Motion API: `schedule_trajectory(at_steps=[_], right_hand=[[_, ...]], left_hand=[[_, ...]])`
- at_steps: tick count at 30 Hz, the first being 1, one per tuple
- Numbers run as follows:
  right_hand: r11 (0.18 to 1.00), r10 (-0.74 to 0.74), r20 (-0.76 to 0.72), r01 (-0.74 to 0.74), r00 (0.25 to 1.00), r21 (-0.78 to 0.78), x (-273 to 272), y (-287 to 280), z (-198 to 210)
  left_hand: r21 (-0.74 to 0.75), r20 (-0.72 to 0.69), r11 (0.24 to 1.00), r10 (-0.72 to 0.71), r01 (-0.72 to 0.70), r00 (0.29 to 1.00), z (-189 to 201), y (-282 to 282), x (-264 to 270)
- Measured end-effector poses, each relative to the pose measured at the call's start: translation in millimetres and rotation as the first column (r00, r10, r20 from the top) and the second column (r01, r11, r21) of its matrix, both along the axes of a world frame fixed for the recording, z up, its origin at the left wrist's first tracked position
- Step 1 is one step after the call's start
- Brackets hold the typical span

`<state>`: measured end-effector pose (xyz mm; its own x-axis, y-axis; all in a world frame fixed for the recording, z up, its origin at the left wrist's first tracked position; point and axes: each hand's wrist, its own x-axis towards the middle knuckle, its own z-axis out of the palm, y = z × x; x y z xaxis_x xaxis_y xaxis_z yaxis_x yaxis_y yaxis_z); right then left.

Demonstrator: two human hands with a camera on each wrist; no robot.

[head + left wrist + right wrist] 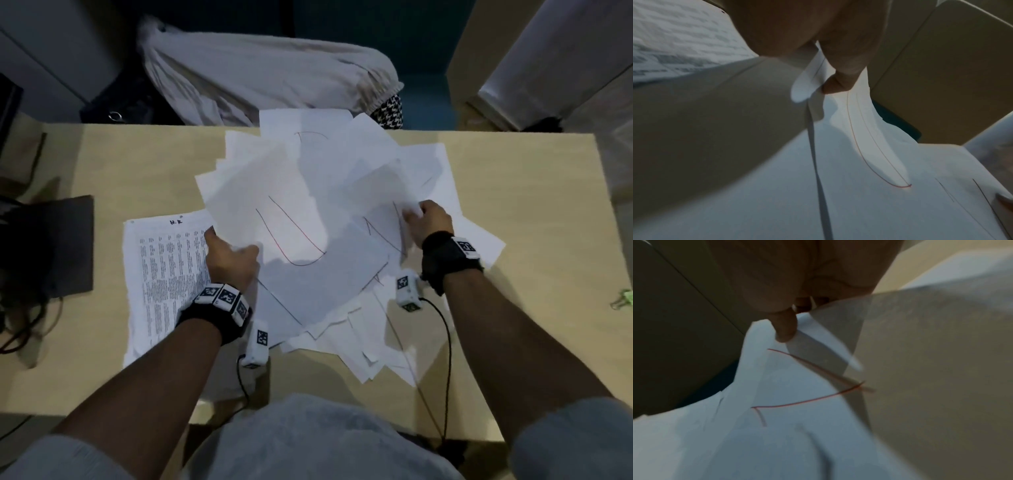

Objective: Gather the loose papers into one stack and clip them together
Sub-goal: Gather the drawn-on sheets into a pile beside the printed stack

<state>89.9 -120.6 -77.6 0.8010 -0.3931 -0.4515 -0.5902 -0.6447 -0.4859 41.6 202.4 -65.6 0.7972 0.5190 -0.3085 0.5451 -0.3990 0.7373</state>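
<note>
Loose papers [308, 212] lie heaped across the middle of the beige table [531, 274], several lifted off it. The left hand [231, 260] pinches the pile's left edge between thumb and fingers; the right hand [428, 222] grips crumpled sheets at the right edge. A printed sheet [161, 274] lies flat beside the left wrist; a green binder clip [621, 299] sits near the table's right edge

The left hand [807, 32] pinches the curled edge of a white sheet [869, 146] that bears a red curved line, its thumb [838, 82] pressed on top. More blank sheets lie below. A printed page [674, 40] lies at upper left, blurred.
</note>
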Motion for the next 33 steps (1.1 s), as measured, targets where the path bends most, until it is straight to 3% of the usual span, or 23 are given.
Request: schedule_trajectory(at_steps=[7,13,19,24,29,31,33], right_hand=[[0.990,-0.126,-0.139,0.134,0.982,0.044,25,40,-8],[0.985,0.017,-0.273,-0.063,0.962,-0.159,16,58,-6],[0.990,-0.057,-0.154,0.036,0.987,-0.135,-3,81,-11],[0.986,0.117,-0.074,-0.125,0.990,-0.114,-3,96,-4],[0.898,0.388,-0.119,-0.404,0.914,-0.175,-4,104,-9],[0.871,0.415,-0.091,-0.425,0.905,-0.246,0,91,-12],[0.883,0.343,-0.071,-0.347,0.937,-0.316,6,71,-13]], left_hand=[[-0.032,-0.072,0.999,-0.035,0.033,0.997,-12,4,-7],[-0.008,-0.115,0.998,-0.067,0.067,0.991,-18,3,-6],[-0.001,-0.148,0.996,-0.092,0.093,0.985,-19,3,-6],[0.005,-0.173,0.995,-0.097,0.099,0.980,-22,5,-2],[-0.015,-0.202,0.992,-0.128,0.128,0.971,-25,12,-2],[-0.022,-0.207,0.991,-0.136,0.135,0.969,-25,13,-2],[-0.016,-0.207,0.991,-0.132,0.132,0.969,-26,12,-3]])
